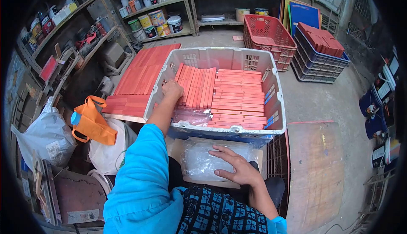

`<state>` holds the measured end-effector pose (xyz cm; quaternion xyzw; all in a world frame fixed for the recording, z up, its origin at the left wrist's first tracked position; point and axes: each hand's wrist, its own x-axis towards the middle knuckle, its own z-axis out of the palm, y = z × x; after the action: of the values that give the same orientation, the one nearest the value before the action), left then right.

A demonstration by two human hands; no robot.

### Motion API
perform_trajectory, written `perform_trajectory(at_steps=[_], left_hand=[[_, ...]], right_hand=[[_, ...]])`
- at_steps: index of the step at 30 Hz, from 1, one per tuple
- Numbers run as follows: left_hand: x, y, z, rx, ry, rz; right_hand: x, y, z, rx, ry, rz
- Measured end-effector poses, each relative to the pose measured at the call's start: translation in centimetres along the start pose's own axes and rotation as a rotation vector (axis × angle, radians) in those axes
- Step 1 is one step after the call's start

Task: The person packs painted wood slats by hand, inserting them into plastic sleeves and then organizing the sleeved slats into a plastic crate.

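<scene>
A large grey crate (277, 106) holds red wooden pieces (237, 98), laid crosswise on its right side and lengthwise on its left. My left hand (173, 90) reaches into the crate's left part, against the left end of the lengthwise red pieces; its fingertips are hidden. Clear plastic (191, 117) lies in the crate's front left corner. My right hand (237, 166) hovers with spread fingers over a box of clear plastic bags (199, 159) in front of the crate, holding nothing.
Red boards (142, 70) lie left of the crate. An orange bag (96, 121) and a white bag (46, 134) stand at left. A red basket (271, 34) and a dark blue crate (320, 66) with red pieces are behind right. A wooden board (316, 170) lies at right.
</scene>
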<state>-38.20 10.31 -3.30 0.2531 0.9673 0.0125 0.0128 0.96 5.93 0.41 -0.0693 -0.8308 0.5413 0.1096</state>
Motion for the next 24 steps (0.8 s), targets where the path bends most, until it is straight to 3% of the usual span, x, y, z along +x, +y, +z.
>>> perform_trajectory(at_steps=[6,9,12,15,17,21,24], left_hand=[[1.2,-0.3,2.2,0.122,0.090,0.072],[-0.4,0.0,1.0,0.378,0.016,0.257],[-0.3,-0.1,1.2,0.329,0.057,0.267],[0.8,-0.7,2.4,0.177,0.292,0.280],[1.2,-0.7,2.0,0.067,0.325,0.242],[2.5,-1.2,0.2,-0.082,0.394,0.208],[-0.9,-1.9,-5.0,-0.246,0.545,0.199]], right_hand=[[-0.2,0.3,0.0,-0.002,-0.020,-0.009],[-0.1,0.5,-0.1,-0.010,-0.033,-0.025],[0.0,0.8,0.0,-0.018,-0.046,-0.035],[0.2,0.8,0.2,-0.029,-0.057,-0.036],[0.4,0.7,0.2,-0.035,-0.068,-0.024],[1.0,0.2,0.5,-0.039,-0.087,0.002],[1.6,-0.3,0.7,-0.034,-0.075,-0.009]])
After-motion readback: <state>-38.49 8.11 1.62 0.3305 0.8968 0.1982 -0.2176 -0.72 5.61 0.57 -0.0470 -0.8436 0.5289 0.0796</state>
